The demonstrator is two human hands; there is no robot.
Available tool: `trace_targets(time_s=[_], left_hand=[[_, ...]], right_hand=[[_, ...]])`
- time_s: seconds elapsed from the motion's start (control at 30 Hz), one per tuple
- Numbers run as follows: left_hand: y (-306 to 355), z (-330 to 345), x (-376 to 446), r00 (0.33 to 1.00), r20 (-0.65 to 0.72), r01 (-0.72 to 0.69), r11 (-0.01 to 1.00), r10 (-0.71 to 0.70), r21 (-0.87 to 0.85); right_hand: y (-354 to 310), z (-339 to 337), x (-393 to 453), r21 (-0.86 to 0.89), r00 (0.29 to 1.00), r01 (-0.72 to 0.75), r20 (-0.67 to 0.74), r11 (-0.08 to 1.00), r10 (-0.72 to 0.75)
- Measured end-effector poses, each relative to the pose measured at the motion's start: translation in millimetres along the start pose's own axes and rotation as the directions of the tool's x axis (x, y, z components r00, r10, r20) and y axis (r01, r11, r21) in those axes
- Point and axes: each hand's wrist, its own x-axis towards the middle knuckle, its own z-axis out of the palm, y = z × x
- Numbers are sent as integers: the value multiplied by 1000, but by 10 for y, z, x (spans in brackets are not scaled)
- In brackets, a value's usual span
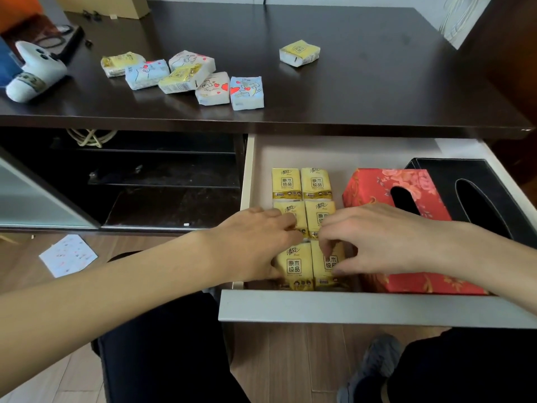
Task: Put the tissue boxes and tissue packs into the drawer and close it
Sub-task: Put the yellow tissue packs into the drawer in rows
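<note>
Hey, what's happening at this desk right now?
A person is filling the open drawer with tissues. Both hands, left and right, arrange yellow tissue packs beside a red tissue box and a black one. Seven packs remain on the desk.

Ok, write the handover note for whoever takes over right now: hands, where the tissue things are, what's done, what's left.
Left hand and right hand are both in the open drawer, fingers curled on the nearest yellow packs.
Done: six yellow packs sit in a two-wide block at the drawer's left; the red tissue box and black tissue box lie to their right.
Left: six packs clustered on the desk at left, plus one lone yellow pack further right. Put them in, then shut the drawer.
</note>
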Motion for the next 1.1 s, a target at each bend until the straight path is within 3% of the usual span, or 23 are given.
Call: trace_targets(time_s=[0.13,0.27,0.8,1.0,1.1], left_hand=[[-53,-3,8,1000,-13,14,1000,-14,22],[-98,-18,89,997,16,69,996,-70,63],[-109,43,130,999,2,38,997,-38,72],[-422,-213,363,986,-63,156,987,-154,35],[-483,-223,505,982,24,185,981,-187,53]], right_hand=[[44,23,7,-92,989,-30,-144,995,17],[85,81,130,-246,993,-104,-87,964,85],[39,103,156,-209,990,-131,-87,969,115],[248,-126,334,-161,948,-169,-298,972,115],[353,-133,510,-223,969,-195,-196,955,151]])
